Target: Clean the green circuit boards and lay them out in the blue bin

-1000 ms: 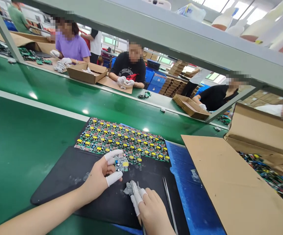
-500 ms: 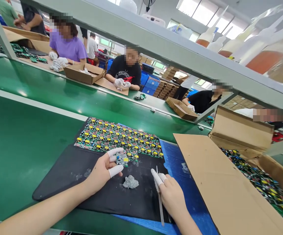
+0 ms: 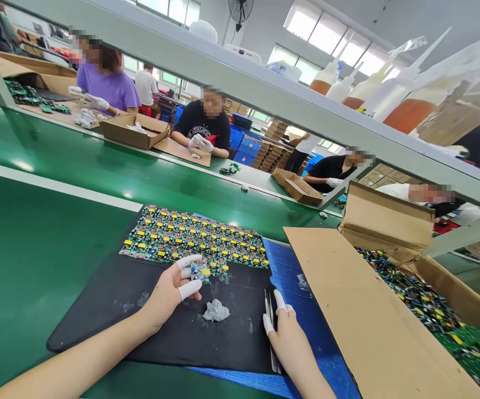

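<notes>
Over on the far left, across the green desk (image 3: pixel 48 233), a person in a purple top (image 3: pixel 109 88) works in white gloves behind a shallow cardboard box (image 3: pixel 134 130). Next along, a person in a black T-shirt (image 3: pixel 202 126) has gloved hands together over a cardboard sheet.

On this side a black mat (image 3: pixel 111 299) lies on the desk, with rows of circuit boards (image 3: pixel 194 235), each showing a yellow part, packed along its far edge. The left hand (image 3: pixel 167 291) reaches in over the mat, white covers on its thumb and fingers. Its grip is closed on the edges of a single board (image 3: pixel 201 271) smeared with grey putty, held up just in front of the rows. A lump of grey putty (image 3: pixel 216 311) sits on the mat between the two hands.

Further right, metal tweezers (image 3: pixel 272 338) lie near the mat's right edge, points away from the wearer. The right hand (image 3: pixel 292 338) is there, its grip open, thumb and forefinger spread; I can't tell whether the thumb touches the tweezers. Past it come blue sheeting (image 3: pixel 283 266), a broad cardboard flap (image 3: pixel 360 305) and an open box (image 3: pixel 468 288) heaped with boards, below bottles of amber liquid (image 3: pixel 409 113) on the shelf (image 3: pixel 264 83).
</notes>
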{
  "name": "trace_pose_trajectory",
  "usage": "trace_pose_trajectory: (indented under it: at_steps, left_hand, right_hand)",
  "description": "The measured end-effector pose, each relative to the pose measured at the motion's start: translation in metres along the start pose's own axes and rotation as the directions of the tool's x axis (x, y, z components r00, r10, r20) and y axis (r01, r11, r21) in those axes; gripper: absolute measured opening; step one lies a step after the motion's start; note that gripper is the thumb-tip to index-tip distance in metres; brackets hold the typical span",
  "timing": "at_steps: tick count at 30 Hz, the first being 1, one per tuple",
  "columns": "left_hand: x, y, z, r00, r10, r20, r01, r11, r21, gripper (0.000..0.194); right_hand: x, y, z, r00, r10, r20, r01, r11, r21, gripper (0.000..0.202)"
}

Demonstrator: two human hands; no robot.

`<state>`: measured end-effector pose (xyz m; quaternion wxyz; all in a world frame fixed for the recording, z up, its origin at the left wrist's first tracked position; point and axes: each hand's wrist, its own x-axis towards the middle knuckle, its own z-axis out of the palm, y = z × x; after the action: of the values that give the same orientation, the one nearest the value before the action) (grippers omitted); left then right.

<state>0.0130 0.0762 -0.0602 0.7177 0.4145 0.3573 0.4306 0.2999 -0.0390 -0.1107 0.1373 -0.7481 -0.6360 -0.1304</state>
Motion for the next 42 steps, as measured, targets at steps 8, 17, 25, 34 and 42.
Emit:
trace_pose_trajectory:
  at_steps: [8, 17, 25, 34, 42]
  left_hand:
    - [0.005, -0.009, -0.005, 0.999, 0.042, 0.020, -0.042, 0.999, 0.003, 0.064]
    - [-0.005, -0.016, -0.015, 0.964, 0.177, 0.199, -0.205, 0.970, 0.132, 0.056]
    - [-0.003, -0.021, -0.020, 0.729, 0.628, 0.273, -0.660, 0.538, 0.525, 0.064]
    - [-0.018, -0.031, -0.011, 0.903, 0.384, 0.193, -0.429, 0.780, 0.456, 0.067]
    - [-0.012, -0.020, -0.007, 0.647, 0.634, 0.424, -0.751, 0.436, 0.495, 0.052]
  right_hand:
    - [0.037, 0.025, -0.007, 0.986, 0.083, -0.142, -0.069, 0.992, 0.105, 0.040]
    - [0.084, -0.048, -0.020, 0.999, -0.021, -0.038, 0.039, 0.804, 0.593, 0.029]
    - [0.078, -0.142, -0.012, 0.859, -0.323, 0.397, -0.437, -0.058, 0.898, 0.060]
    - [0.040, -0.126, 0.002, 0.785, -0.296, 0.545, -0.617, -0.285, 0.733, 0.051]
    - [0.041, -0.133, 0.013, 0.779, -0.314, 0.543, -0.627, -0.359, 0.692, 0.054]
